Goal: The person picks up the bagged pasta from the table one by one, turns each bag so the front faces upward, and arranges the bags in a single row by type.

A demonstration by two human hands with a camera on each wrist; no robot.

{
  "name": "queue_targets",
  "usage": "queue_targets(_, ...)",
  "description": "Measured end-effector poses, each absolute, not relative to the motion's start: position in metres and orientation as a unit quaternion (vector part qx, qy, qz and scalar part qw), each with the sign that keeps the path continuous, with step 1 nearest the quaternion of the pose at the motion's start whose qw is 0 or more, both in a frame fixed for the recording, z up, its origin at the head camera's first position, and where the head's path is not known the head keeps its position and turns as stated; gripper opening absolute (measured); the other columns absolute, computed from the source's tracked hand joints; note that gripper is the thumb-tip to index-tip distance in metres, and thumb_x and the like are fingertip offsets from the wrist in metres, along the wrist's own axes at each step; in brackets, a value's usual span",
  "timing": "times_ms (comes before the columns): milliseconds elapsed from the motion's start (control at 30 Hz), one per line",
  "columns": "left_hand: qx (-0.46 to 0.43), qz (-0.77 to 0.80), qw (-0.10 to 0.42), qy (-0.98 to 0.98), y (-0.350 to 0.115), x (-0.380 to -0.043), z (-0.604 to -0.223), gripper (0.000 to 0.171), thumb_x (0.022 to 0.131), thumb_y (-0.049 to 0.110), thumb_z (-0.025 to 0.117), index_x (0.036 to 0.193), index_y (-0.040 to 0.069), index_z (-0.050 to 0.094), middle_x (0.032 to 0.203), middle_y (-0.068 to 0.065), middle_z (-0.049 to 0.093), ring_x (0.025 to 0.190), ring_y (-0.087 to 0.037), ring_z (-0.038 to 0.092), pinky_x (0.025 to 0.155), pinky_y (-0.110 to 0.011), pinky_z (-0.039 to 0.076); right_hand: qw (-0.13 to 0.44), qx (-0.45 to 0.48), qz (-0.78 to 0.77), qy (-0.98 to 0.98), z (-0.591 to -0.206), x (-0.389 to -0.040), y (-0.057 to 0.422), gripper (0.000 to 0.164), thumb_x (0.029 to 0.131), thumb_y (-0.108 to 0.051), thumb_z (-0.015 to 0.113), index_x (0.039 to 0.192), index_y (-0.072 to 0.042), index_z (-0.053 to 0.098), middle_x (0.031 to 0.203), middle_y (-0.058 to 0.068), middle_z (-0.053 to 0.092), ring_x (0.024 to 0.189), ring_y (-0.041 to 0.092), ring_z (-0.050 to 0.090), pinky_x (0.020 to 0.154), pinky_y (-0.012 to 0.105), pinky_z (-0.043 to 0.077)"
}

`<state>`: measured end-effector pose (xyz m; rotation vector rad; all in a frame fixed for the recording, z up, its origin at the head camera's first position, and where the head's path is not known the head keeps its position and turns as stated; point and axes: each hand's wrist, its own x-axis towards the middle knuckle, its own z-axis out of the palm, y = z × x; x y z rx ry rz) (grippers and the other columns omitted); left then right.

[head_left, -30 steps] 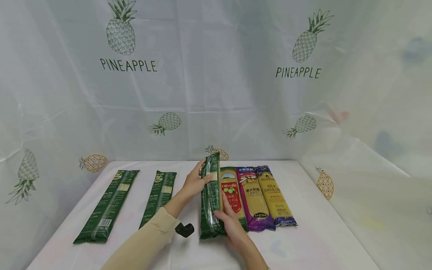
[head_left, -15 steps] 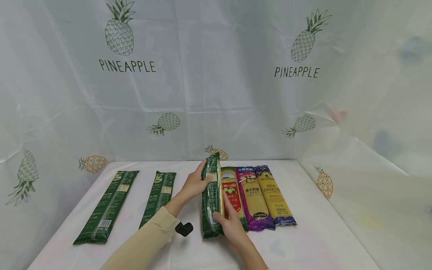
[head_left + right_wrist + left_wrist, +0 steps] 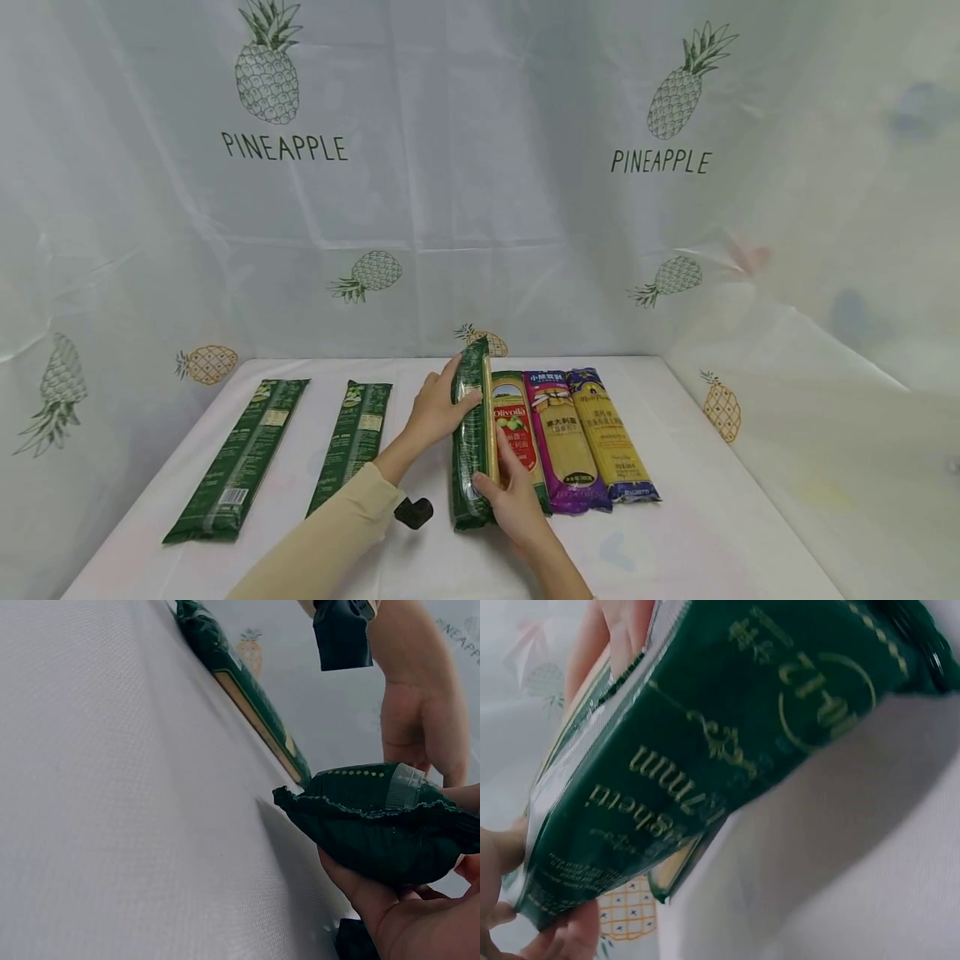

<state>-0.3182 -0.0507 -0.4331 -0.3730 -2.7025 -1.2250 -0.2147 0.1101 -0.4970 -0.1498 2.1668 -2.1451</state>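
Note:
Both hands hold a green pack of spaghetti (image 3: 471,454), tilted with its far end raised in the head view. The left hand (image 3: 437,408) grips the upper part, its thumb across the printed face. Lower down, the right hand (image 3: 513,497) grips the right edge, thumb on the front. In the left wrist view the green wrapper (image 3: 660,757) shows gold "Spaghetti 1.7mm" lettering. The right wrist view shows the pack's crimped end (image 3: 375,825) above the right palm (image 3: 420,922). Just right of it lies a red-labelled green Olivoilà pasta pack (image 3: 519,429), partly hidden by the right hand.
Further right lie a purple pasta pack (image 3: 566,442) and a yellow-and-blue one (image 3: 613,437), side by side. Two green packs lie to the left, one far left (image 3: 240,458), another (image 3: 356,437) partly behind the left sleeve (image 3: 330,533). A pineapple-print curtain (image 3: 480,183) hangs behind the white table (image 3: 645,550).
The held spaghetti pack has shifted slightly right and turned, so its printed face looks narrower and its gold edge shows. The left hand has moved a little right with it.

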Motion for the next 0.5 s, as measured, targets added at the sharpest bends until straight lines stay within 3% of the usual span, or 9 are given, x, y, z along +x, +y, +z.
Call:
queue_targets(367,-0.102,-0.479,0.067,-0.869,-0.0519,-0.3238,-0.4411,0.075,0.103,0.026,0.073,0.168,0.019,0.035,0.151,-0.024,0.056,0.134,-0.046,0.058,0.101,-0.064,0.052,0.078,-0.053,-0.701,0.707,-0.4969,-0.2163,0.1108,0.087,0.105,-0.023,0.068,0.173,-0.028,0.014,0.164,0.025,0.04,0.14,0.035,0.052,0.109,0.054,0.05)
queue_targets(500,-0.087,-0.495,0.055,-0.863,-0.0523,-0.3227,-0.4401,0.072,0.105,0.024,0.071,0.167,0.021,0.036,0.145,-0.023,0.061,0.125,-0.043,0.063,0.096,-0.06,0.055,0.09,-0.047,-0.703,0.704,-0.4953,-0.2158,0.1111,0.088,0.104,-0.028,0.069,0.173,-0.029,0.014,0.158,0.026,0.045,0.136,0.033,0.054,0.108,0.055,0.051)
